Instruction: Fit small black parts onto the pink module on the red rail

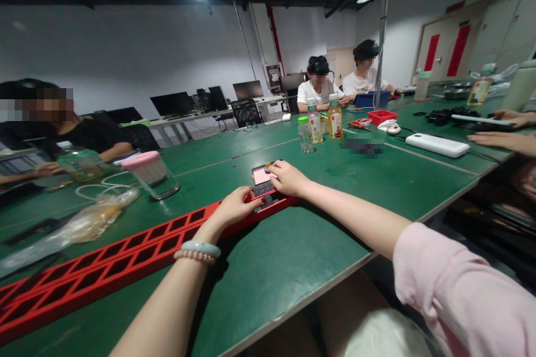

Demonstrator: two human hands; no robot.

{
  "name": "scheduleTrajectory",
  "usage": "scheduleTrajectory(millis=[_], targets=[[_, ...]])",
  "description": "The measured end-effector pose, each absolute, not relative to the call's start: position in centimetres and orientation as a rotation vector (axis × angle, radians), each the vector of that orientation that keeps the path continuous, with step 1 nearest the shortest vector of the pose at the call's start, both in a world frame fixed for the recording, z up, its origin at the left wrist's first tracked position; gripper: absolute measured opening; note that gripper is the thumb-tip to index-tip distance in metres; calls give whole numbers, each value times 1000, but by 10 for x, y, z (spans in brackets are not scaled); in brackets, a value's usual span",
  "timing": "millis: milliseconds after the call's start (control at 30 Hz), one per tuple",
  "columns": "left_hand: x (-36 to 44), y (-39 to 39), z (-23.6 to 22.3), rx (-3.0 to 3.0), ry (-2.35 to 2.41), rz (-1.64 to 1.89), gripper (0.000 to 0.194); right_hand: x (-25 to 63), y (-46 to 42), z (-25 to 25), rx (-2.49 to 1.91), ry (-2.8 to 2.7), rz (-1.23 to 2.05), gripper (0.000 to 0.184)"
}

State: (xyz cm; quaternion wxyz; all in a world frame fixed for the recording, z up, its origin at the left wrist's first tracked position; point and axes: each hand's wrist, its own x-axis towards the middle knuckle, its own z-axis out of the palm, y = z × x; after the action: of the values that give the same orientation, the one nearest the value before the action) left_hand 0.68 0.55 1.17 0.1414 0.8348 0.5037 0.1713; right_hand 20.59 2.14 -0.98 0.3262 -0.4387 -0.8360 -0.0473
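Observation:
A long red frame (157,245) with two rows of rectangular openings lies slantwise across the green table. At its far right end, my left hand (237,204) has its fingers and thumb closed about dark grey blocks (263,188) that sit in or on the frame. My right hand (288,179) pinches a small dark piece (267,169) above a flat pink pad with a dark edge (260,176). The pad lies just behind the frame's end. My fingers partly cover the blocks, so their exact shape is hidden.
A jar with a pink lid (146,170) and a plastic bag (100,217) lie left, beyond the frame. Several bottles (335,117) stand ahead. A white power strip or box (438,145) and a red tray (383,117) lie right. Other people sit around the table (288,268).

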Motion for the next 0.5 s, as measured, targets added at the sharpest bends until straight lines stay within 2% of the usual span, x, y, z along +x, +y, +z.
scheduleTrajectory(millis=[233, 500], targets=[[4, 5, 12, 2475, 1488, 501, 38, 182, 73, -3, -1343, -2143, -79, 30], [1, 5, 7, 2486, 1476, 480, 35, 172, 106, -21, -1237, -2275, 127, 35]])
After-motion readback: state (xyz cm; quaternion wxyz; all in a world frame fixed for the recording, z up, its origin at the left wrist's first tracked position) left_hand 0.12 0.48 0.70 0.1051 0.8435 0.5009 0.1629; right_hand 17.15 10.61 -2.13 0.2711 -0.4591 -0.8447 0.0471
